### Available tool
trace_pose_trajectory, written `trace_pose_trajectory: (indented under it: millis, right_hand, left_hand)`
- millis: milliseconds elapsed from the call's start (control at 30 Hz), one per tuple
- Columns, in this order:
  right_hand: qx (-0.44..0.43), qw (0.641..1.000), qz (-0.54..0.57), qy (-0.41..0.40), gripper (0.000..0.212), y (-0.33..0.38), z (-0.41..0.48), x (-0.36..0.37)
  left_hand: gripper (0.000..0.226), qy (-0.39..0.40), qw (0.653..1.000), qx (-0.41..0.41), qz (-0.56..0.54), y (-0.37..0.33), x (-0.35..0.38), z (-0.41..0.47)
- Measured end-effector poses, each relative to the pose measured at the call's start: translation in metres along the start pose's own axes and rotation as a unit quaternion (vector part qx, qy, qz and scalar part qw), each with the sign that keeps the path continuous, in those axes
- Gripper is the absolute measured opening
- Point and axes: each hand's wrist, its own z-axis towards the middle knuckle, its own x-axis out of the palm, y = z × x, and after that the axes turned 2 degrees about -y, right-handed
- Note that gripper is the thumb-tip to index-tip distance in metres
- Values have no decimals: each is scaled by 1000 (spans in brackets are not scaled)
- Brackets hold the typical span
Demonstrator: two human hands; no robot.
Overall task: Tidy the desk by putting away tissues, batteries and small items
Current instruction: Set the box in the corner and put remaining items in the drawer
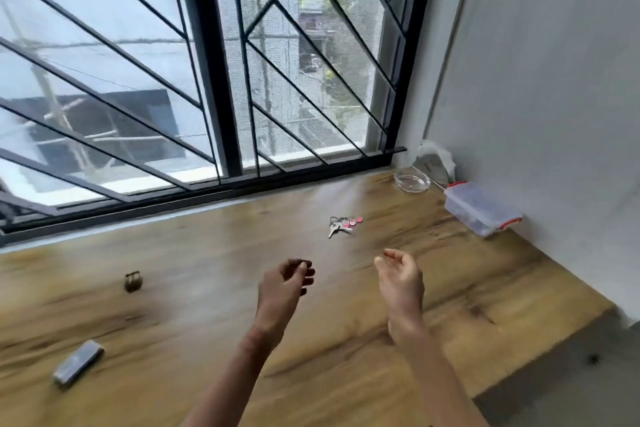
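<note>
Both my hands hover over the middle of the wooden desk (pixel 207 288). My left hand (pixel 285 282) has its fingers curled loosely and I see nothing in it. My right hand (pixel 401 274) is palm-up with fingers apart, empty. A bunch of keys (pixel 341 225) with pink tags lies just beyond the hands. A small brass padlock (pixel 133 281) stands to the left. A flat grey pack (pixel 78 362) lies near the front left. A clear plastic box (pixel 479 208) with red clips sits by the right wall.
A glass ashtray (pixel 412 180) and a crumpled plastic bag (pixel 434 158) sit in the far right corner. The barred window (pixel 214 80) runs along the desk's back edge. The white wall (pixel 554 97) bounds the right side. The desk's front right edge drops to a grey floor (pixel 571 385).
</note>
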Motion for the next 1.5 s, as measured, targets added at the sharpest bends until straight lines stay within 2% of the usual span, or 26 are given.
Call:
trace_pose_trajectory:
  millis: [367,533,767,867,933,967,1067,1133,1233,1367,1433,1500]
  right_hand:
    - [-6,976,-22,218,9,3,-183,40]
    - [-11,958,-26,286,11,10,-243,48]
    - [26,929,-27,369,10,0,-327,40]
    - [66,918,-35,390,8,-20,-362,38]
    - [154,899,-14,411,8,-35,-381,38]
    - [227,880,9,417,9,-44,-391,38]
    - [445,796,90,401,23,-73,-415,44]
    - [517,761,119,375,36,-93,-426,52]
    - [581,743,152,295,52,-116,-437,72]
    - [632,731,188,176,79,-143,-448,104]
    - [644,723,206,143,91,-154,-453,119]
    - [646,714,245,116,98,-162,-457,130]
  left_hand:
    - [16,-126,991,-51,-10,46,-141,-118]
    - [18,-166,984,-51,-45,53,-169,-160]
    - [17,-264,955,-98,-88,75,-183,-240]
    - [17,-319,934,-146,-70,100,-198,-274]
    - [19,-343,918,-184,-72,117,-212,-294]
    - [19,-352,909,-205,-90,127,-220,-302]
    - [24,-351,870,-260,-228,153,-244,-320]
    - [29,-330,827,-292,-348,166,-259,-323]
    - [38,-320,770,-299,-465,188,-285,-314]
    - [67,-356,702,-314,-531,210,-319,-301]
    - [71,-370,690,-302,-544,216,-334,-298]
    - [69,-388,692,-278,-541,223,-351,-293]
